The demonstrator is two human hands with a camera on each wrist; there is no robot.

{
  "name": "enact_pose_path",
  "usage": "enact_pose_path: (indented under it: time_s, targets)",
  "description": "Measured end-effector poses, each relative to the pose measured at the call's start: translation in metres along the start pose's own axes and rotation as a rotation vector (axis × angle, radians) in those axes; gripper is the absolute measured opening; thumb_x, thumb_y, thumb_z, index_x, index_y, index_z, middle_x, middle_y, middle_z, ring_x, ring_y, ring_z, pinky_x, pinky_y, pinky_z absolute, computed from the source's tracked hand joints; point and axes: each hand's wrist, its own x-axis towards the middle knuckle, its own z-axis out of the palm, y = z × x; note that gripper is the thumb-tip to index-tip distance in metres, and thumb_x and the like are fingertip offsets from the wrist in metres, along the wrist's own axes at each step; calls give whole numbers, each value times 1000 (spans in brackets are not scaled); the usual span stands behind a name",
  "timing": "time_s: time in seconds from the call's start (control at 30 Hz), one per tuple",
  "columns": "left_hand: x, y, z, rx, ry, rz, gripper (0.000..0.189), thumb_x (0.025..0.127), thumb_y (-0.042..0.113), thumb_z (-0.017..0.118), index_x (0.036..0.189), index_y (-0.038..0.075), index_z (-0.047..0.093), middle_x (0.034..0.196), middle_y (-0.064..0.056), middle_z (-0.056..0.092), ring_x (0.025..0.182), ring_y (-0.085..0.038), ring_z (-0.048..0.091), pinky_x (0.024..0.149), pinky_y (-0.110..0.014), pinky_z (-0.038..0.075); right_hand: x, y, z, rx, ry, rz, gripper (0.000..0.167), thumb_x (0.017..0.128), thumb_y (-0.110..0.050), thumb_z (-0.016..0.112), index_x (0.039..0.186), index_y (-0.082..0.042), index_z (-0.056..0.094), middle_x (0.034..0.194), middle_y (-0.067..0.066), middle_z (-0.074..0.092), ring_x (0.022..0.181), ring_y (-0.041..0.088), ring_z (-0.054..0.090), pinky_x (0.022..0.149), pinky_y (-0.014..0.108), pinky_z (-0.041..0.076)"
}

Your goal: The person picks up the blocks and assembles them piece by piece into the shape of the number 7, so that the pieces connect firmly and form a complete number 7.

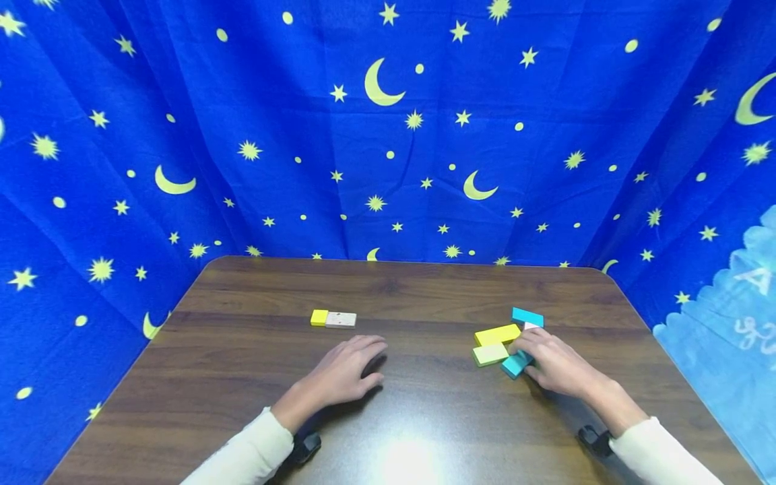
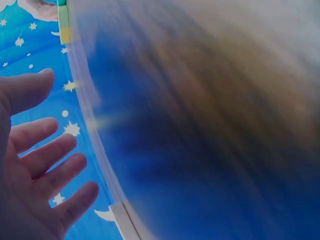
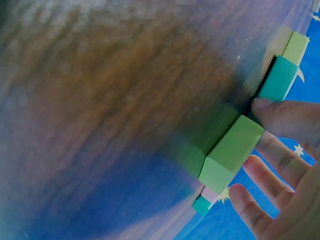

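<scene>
My left hand (image 1: pixel 342 374) is over the table's left half, fingers spread and loosely bent, holding nothing. Beyond it lie a yellow block (image 1: pixel 318 318) and a white speckled block (image 1: pixel 341 320), end to end. On the right, my right hand (image 1: pixel 558 364) pinches a teal block (image 1: pixel 515 364) between thumb and fingers. Around it are a light green block (image 1: pixel 490 354), a yellow block (image 1: pixel 497 335), another teal block (image 1: pixel 527 316) and a pale pink block (image 1: pixel 531 326), partly covered. A green block (image 3: pixel 232 150) near the fingers shows in the right wrist view; the hand hides it from above.
Everything lies on a dark wooden table (image 1: pixel 424 296). A blue cloth (image 1: pixel 388 135) with moons and stars hangs behind and along the sides. Each wrist wears a black camera strap, and a bright glare falls on the near middle of the tabletop.
</scene>
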Motion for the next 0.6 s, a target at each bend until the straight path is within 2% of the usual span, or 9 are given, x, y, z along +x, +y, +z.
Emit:
enact_pose_path:
  time_s: [0.23,0.43,0.6]
  targets:
    - [17,17,3,8,-36,25,52,90,31,69,134,5,59,139,-11,60,130,-29,56,106,-48,49,-1,0,-1,-1,-2,12,38,66,3,82,97,-14,69,101,0,70,102,22,63,86,45,56]
    - [42,39,13,41,-46,86,50,90,32,68,134,9,60,137,-7,62,128,-24,58,107,-41,49,-1,0,0,-6,14,1,38,66,4,82,97,-14,69,101,0,70,102,22,63,87,45,56]
    - [62,58,22,53,-66,104,48,92,34,66,135,13,60,138,-2,62,127,-19,59,106,-35,50,-1,-1,2,-7,36,-15,39,64,5,82,96,-14,70,99,-1,69,100,20,63,85,43,56]
